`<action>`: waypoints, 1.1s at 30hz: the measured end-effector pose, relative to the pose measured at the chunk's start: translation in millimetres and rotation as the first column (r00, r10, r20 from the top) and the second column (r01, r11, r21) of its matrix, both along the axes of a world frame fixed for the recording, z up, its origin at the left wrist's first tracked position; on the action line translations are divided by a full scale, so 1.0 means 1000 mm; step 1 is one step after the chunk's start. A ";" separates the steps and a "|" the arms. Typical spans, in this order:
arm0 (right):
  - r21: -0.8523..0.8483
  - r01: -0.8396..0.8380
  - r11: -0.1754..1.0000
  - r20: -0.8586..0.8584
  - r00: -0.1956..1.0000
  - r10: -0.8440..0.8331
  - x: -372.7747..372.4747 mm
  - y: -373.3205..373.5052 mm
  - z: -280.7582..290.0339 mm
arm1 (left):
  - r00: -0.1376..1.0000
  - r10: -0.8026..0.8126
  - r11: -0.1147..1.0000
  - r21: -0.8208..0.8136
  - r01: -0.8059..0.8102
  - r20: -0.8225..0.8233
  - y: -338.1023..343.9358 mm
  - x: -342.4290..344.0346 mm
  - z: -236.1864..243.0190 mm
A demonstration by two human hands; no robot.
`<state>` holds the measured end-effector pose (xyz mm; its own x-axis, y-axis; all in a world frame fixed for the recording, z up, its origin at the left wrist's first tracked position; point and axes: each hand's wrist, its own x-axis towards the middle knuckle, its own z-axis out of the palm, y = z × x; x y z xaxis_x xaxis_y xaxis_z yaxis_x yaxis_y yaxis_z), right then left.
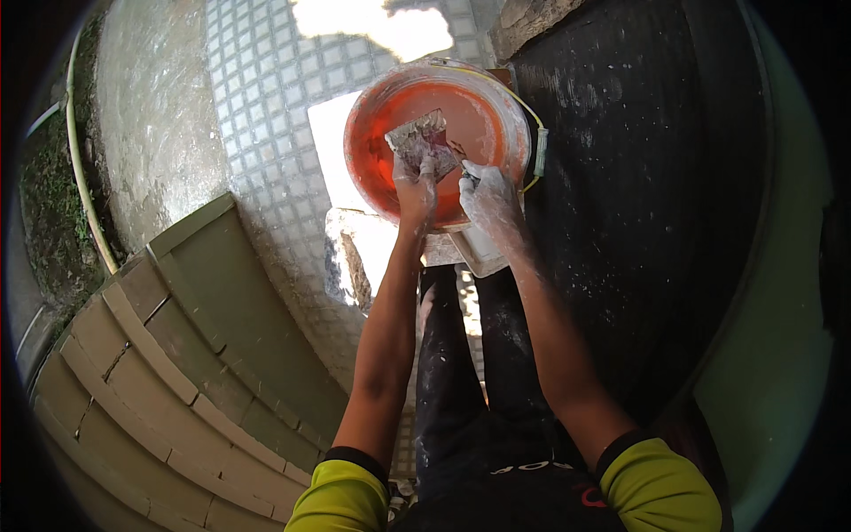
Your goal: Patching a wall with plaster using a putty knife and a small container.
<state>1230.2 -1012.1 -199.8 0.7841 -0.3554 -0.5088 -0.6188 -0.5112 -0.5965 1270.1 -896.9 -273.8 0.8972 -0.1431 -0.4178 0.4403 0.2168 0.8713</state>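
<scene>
Over an orange bucket (355, 149) holding cloudy liquid, my left hand (415, 182) is closed on a flat, squarish piece (415, 135) crusted with grey-white plaster. Its exact kind does not show. My right hand (489, 199), whitened with plaster, is closed at the bucket's near right side. From its fingers a thin, dark-tipped tool (457, 151) points toward the crusted piece; my grip hides the rest of it. Pale residue coats the bucket's rim, and its wire handle with a grey-green grip (541, 152) hangs down on the right.
Beneath and beside the bucket are a white slab (332, 146) and a rough pale block (355, 257). A white tray-like piece (480, 253) sits just before my legs. A tan wall (168, 381) rises left; a dark splattered surface (629, 177) lies right. Paving tiles (257, 97) extend beyond.
</scene>
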 end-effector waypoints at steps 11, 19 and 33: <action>0.173 0.083 0.981 -0.057 0.996 -0.074 -0.008 -0.001 0.020 | 0.973 -0.117 0.983 -0.164 0.084 -0.199 -0.004 0.009 0.006; 0.096 0.022 0.995 0.009 1.000 -0.023 0.011 0.004 0.013 | 0.972 -0.033 0.998 -0.051 0.022 -0.234 0.003 0.004 -0.010; 0.164 0.071 0.984 -0.093 0.994 -0.057 0.005 0.022 0.037 | 0.986 -0.067 0.998 -0.015 0.065 -0.151 0.006 0.000 -0.001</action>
